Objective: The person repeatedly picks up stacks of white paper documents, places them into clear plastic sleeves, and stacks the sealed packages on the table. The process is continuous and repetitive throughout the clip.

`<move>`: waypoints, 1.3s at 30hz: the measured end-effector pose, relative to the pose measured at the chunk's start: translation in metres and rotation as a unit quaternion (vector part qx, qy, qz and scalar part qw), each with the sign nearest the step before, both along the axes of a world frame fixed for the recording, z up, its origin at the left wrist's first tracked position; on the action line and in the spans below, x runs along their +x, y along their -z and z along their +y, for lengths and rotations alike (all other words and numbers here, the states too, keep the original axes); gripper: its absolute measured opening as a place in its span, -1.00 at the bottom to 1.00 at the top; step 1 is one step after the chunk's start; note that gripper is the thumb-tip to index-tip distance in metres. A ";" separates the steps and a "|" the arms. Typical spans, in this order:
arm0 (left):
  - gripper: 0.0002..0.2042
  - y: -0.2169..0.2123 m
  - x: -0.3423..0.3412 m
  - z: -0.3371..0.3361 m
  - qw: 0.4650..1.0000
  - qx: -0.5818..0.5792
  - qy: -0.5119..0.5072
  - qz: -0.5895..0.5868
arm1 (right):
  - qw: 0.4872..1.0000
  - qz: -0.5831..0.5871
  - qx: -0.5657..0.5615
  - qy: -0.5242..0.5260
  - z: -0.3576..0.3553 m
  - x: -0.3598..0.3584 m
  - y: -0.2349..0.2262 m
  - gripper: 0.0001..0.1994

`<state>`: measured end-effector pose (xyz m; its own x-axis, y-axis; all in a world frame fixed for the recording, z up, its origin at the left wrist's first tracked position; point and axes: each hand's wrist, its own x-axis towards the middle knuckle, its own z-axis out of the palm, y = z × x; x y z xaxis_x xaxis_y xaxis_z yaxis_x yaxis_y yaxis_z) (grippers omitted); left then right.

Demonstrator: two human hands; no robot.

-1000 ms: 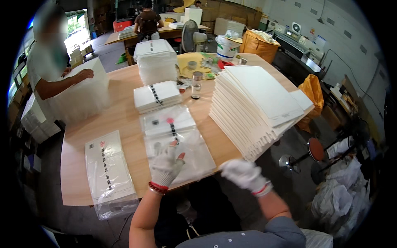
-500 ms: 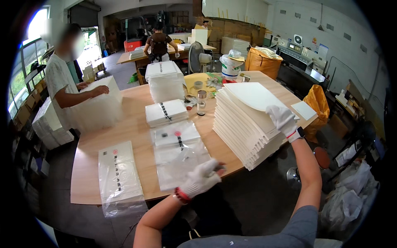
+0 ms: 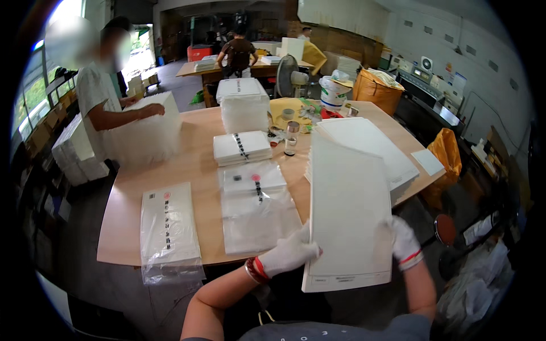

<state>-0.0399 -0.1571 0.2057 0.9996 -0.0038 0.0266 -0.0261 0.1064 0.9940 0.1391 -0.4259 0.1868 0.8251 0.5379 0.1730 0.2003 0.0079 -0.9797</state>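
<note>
Here we see the gloved left hand [image 3: 289, 253] and right hand [image 3: 404, 241] pinching a white paper sheaf [image 3: 351, 210] by opposite edges, over the wood-grain table [image 3: 126, 224]'s near rim; an electric fan [image 3: 286, 77] stands beyond.

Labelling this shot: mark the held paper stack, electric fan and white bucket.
Held paper stack [image 3: 350, 210], head view: upper face.
Electric fan [image 3: 286, 77], head view: grille.
White bucket [image 3: 333, 95], head view: side wall.

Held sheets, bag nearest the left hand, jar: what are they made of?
Sheets: probably paper or thin card, matte white, gently curved.
Bag: likely clear plastic film, glossy, wrinkled with glare.
Jar: glass or clear plastic, smooth, see-through; can't tell which.
</note>
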 end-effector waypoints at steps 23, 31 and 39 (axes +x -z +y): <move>-0.66 0.141 0.070 0.177 0.976 -0.109 -0.186 0.004 | 0.851 -0.399 -0.326 -0.103 0.107 -0.077 0.092 -0.72; -0.66 0.165 0.065 0.056 0.882 0.416 -0.218 -0.033 | 0.840 -0.320 -0.437 -0.038 0.189 -0.005 0.189 -0.48; -0.57 0.242 -0.003 0.146 0.652 0.679 -0.321 -0.100 | 0.841 -0.232 -0.488 -0.004 0.268 0.016 0.202 -0.57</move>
<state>-0.0434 -0.0112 -0.0367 0.7836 0.2574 0.5654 0.2243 -0.9660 0.1289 0.1553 -0.1575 -0.0152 0.7859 0.6162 -0.0523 0.5672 -0.7519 -0.3360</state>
